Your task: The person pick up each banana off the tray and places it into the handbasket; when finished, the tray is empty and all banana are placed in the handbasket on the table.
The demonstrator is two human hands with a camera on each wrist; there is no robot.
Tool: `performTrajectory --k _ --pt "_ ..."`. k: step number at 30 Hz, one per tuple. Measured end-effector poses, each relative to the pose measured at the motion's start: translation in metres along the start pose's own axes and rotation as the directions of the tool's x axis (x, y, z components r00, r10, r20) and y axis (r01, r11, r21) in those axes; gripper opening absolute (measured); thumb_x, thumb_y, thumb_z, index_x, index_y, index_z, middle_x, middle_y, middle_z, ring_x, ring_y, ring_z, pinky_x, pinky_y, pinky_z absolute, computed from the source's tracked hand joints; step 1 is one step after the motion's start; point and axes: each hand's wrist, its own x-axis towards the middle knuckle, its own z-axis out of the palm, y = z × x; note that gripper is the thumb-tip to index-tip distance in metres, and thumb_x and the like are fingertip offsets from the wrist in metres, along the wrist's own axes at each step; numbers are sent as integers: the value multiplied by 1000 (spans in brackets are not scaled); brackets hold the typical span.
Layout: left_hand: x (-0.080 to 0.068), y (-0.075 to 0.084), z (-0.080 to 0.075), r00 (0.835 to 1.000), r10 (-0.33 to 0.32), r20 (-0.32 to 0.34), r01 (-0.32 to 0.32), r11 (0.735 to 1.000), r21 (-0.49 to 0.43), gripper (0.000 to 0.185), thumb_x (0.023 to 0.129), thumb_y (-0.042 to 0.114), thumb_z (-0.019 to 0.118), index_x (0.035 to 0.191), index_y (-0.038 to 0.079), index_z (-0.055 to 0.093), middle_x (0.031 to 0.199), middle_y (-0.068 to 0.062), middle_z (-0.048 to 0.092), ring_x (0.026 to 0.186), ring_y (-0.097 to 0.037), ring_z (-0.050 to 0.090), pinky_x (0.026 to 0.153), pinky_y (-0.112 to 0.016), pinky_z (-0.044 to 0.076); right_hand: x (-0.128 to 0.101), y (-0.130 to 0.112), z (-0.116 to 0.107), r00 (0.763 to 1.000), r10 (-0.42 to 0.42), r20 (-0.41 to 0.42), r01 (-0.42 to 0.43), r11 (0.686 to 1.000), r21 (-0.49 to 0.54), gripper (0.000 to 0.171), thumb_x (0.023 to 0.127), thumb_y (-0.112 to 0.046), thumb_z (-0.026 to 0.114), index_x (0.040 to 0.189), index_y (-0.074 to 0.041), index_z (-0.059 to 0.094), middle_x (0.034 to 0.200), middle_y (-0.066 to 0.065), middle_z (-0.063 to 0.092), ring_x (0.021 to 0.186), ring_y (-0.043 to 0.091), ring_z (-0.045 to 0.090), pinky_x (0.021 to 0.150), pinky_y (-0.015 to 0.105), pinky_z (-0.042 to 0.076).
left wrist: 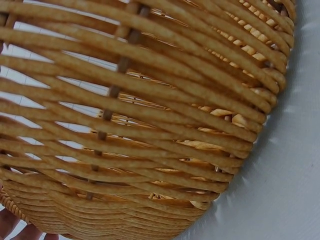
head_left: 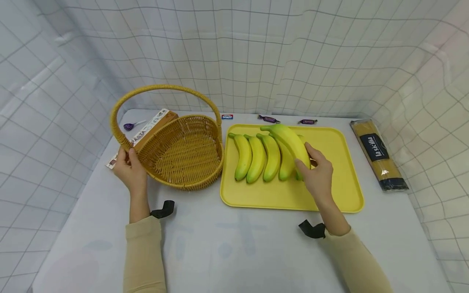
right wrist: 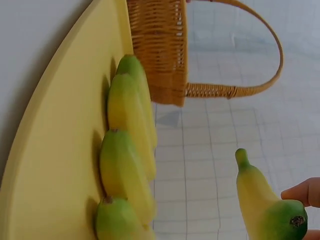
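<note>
Right hand (head_left: 318, 173) with fingers curled round one banana (head_left: 291, 143), raised above four bananas (head_left: 261, 156) lying on the yellow tray (head_left: 344, 195) near its left edge. Left hand (head_left: 130, 169) grips the wicker basket (head_left: 183, 156) at its rim by the handle base. Judgement: steadying the basket and keeping the banana level should ease a clean transfer. Grey table (head_left: 238, 248), pasta packet (head_left: 377, 154) at right edge; gridded cloth walls.
</note>
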Motion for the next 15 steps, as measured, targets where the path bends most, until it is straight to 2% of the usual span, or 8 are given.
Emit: performTrajectory --k 3,7,10,15 --pt "0 0 -1 1000 4 1 -4 1000 0 26 100 17 50 109 -3 65 103 -19 64 84 0 50 74 -18 41 -3 -11 14 997 -53 61 52 998 33 53 86 -5 69 137 -3 54 134 15 60 115 24 57 87 14 43" --pt "0 2 -2 1000 0 -1 0 1000 10 22 100 18 51 106 4 67 102 -12 65 85 0 51 75 -18 41 -6 -29 35 985 -103 140 91 992 86 53 86 -4 70 137 -3 55 135 14 59 118 24 56 92 29 46" --pt "0 1 -2 1000 -4 -2 4 1000 8 23 100 18 51 106 3 67 102 -11 65 85 1 51 75 -17 42 -7 -42 50 973 -126 196 103 987 121 54 86 -5 70 137 -5 55 136 15 59 118 25 56 94 40 46" --pt "1 0 0 1000 -1 -3 1 1000 -3 25 100 14 51 110 -2 66 103 -15 65 85 -1 52 74 -16 41 -8 -60 79 949 -148 278 116 985 127 54 86 -9 71 137 -7 56 133 13 61 114 26 58 94 44 47"
